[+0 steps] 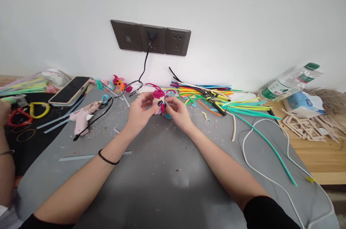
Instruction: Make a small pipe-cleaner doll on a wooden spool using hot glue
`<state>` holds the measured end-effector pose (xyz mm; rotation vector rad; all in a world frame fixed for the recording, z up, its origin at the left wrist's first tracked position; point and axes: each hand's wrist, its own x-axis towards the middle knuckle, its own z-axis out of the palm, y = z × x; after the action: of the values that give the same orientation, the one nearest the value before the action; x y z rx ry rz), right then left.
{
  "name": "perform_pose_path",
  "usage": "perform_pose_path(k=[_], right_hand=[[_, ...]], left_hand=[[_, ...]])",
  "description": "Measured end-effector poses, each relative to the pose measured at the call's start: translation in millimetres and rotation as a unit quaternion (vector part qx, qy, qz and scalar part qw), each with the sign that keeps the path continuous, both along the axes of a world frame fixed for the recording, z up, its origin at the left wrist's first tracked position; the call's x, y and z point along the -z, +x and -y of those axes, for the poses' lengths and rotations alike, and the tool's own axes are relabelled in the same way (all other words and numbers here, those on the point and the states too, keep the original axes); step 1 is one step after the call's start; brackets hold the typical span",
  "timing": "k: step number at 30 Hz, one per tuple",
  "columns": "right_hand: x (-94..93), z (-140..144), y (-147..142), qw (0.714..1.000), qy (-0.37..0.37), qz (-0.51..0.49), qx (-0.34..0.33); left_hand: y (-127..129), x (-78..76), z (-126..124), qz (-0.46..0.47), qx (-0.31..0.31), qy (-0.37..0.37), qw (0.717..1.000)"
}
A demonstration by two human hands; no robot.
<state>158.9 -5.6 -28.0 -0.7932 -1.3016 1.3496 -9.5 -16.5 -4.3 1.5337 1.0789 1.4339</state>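
Note:
Held up over the far middle of the grey mat is a small pipe-cleaner figure (pixel 158 94), with a magenta coiled top and a pale body. My left hand (pixel 142 110) is closed round its left side, the thumb with a dark nail pressed on its front. From the other side, the fingers of my right hand (pixel 178 111) pinch it. Parts of the figure are hidden behind my fingers. Bits of light blue and magenta pipe cleaner show by my right fingers, and I cannot tell whether they belong to the figure.
A pink glue gun (pixel 82 117) lies left, its black cord running to a wall socket (pixel 152 38). Pliers (pixel 213 102) rest on colourful pipe cleaners (pixel 248 106). Right are a white cable (pixel 245 149), a plastic bottle (pixel 286 84) and wooden sticks (pixel 305 126). Another person's arm (pixel 5 160) is far left.

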Motion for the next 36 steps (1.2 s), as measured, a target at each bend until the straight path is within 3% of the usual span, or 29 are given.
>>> perform_pose_path(k=[8,15,24,36], right_hand=[[-0.5,1,2,0.998,0.005,-0.015,-0.068],[7.2,0,0,0.997,0.070,0.003,-0.014],[2.7,0,7,0.990,0.121,0.071,0.021],[-6.8,6,9,0.977,0.174,0.120,0.011]], left_hand=[[-3,0.6,0,-0.057,-0.100,0.070,0.991],[3,2.7,3,-0.021,-0.039,0.109,0.993],[-16,-16.5,1,-0.130,0.055,0.155,0.978],[-22,-21.8,2,-0.159,0.031,0.184,0.969]])
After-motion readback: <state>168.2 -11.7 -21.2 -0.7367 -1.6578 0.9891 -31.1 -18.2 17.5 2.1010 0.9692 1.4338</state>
